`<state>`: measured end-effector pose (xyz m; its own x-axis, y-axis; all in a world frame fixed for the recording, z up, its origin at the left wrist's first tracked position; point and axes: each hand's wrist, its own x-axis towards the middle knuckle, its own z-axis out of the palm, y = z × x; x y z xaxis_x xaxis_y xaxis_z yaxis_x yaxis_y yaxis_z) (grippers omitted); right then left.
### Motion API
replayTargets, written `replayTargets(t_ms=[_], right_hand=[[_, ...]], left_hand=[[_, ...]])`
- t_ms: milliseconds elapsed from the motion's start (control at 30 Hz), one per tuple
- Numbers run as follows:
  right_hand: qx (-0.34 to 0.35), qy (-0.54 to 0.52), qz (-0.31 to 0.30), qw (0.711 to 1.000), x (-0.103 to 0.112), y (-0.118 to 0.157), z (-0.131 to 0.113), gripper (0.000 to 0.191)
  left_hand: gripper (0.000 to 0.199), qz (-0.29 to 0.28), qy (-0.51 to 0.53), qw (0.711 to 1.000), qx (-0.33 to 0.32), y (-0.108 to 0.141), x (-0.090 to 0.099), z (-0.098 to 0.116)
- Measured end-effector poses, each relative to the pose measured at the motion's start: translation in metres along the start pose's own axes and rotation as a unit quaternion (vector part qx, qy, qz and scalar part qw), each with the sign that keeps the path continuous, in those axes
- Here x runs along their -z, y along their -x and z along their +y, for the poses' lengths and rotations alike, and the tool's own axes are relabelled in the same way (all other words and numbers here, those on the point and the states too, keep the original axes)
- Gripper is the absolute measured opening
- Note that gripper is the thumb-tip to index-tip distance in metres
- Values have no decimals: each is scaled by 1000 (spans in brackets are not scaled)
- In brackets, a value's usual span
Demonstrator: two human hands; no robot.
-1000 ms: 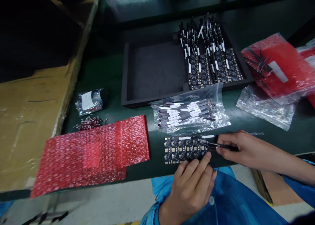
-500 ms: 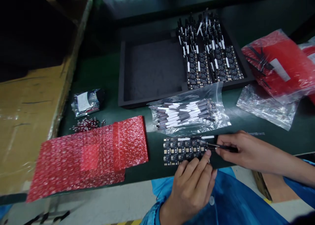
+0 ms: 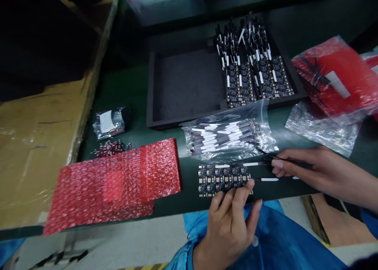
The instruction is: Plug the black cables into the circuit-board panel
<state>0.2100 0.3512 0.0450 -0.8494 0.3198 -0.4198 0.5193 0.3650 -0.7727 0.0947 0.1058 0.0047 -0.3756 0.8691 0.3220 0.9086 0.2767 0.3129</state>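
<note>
A black circuit board panel lies flat on the dark green table. My left hand rests its outstretched fingertips on the panel's lower right edge, thumb apart. In my right hand are dark, thin tweezers, their tips by the lower right of a clear zip bag. That bag holds several dark strips with white labels. One white-labelled strip runs along the panel's top edge toward my right fingertips. Another labelled strip lies right of the panel.
Behind the bag stands a black tray with several boards and labelled strips in its right part. Red bubble wrap, a small silvery bag and a pile of tiny wired parts are left. Red bags lie right.
My right hand has drawn back right, and the tweezers have left the panel; their tips now point up toward the zip bag. My left thumb has spread away. A labelled strip now shows beside the panel.
</note>
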Motion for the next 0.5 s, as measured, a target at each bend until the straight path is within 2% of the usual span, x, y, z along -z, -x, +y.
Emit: replayTargets(t_ms=[67,167,233,333,500], right_hand=[[0,-15,13,1000,6,4,-2,43],[-16,-41,-22,999,2,7,-6,43],[-15,-45,-58,997,-9,5,-6,40],[14,-16,-71,997,-29,-2,-8,36],[41,23,-74,996,-49,-12,-13,32]], left_hand=[[51,-5,18,1000,6,1,-2,-2],[52,-7,18,1000,-23,5,-4,-6],[48,-1,0,999,-54,8,-4,-9],[40,22,-16,996,-82,15,-3,-15],[24,45,-19,997,-57,23,0,-25]])
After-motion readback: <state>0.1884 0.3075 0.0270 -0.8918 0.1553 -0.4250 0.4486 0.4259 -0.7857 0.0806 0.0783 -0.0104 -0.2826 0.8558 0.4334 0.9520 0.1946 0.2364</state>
